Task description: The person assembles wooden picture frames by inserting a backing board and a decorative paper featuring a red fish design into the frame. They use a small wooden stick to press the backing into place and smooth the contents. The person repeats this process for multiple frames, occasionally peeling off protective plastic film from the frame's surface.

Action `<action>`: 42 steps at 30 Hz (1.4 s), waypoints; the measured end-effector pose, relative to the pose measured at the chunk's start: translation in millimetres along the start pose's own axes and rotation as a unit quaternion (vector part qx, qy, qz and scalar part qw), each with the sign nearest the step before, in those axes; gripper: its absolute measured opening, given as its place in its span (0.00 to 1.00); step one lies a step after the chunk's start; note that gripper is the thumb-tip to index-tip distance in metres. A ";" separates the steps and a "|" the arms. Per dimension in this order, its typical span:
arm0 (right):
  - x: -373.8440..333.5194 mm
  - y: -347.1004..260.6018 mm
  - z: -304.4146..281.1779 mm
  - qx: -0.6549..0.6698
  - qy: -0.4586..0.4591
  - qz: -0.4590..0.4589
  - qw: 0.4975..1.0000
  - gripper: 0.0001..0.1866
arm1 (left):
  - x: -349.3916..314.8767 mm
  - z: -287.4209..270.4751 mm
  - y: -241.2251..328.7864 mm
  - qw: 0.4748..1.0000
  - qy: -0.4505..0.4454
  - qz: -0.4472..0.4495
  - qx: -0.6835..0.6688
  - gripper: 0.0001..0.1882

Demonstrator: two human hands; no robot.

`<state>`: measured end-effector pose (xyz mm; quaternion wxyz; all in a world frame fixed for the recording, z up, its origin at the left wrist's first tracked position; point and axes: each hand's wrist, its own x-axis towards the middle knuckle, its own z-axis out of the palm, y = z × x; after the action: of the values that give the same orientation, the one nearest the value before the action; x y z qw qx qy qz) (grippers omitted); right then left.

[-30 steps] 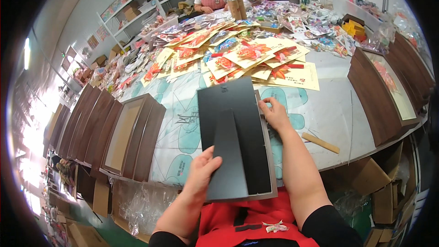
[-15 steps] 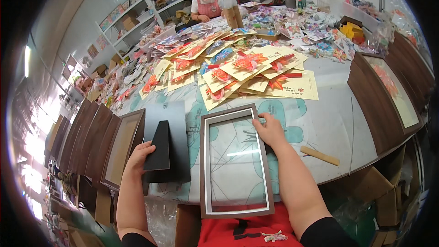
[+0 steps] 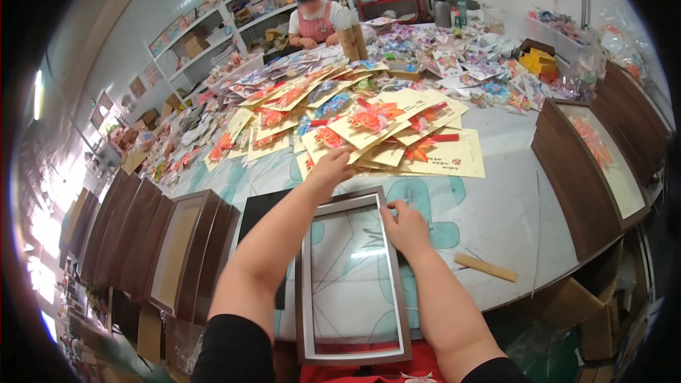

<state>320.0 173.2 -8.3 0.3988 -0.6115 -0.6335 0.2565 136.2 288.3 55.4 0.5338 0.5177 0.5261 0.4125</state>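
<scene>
Right hand (image 3: 406,228) holds the frame (image 3: 306,305) to its left; left hand (image 3: 329,171), grip unclear, is at cards (image 3: 372,119).

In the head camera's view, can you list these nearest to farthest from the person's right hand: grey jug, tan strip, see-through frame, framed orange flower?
1. See-through frame: its right edge is in the right hand.
2. Tan strip: right of the hand.
3. Framed orange flower: farther right.
4. Grey jug: far back.
</scene>
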 end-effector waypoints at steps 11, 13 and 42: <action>2.9 5.2 -2.2 0.030 0.000 0.036 0.999 0.17 | 20.2 40.1 36.0 0.951 0.143 0.250 -0.110 0.11; 4.1 7.9 2.0 0.061 0.026 0.033 0.997 0.17 | -18.1 19.8 66.9 0.934 0.133 0.316 -0.096 0.09; -206.1 -109.4 -29.6 0.475 -0.220 -0.107 0.845 0.23 | -376.5 -46.5 35.3 0.731 0.401 0.470 0.290 0.24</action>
<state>268.2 -46.6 57.5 0.5154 -0.2029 -0.5664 0.6102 53.9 -72.7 145.1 -0.1645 0.6148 0.4748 0.6078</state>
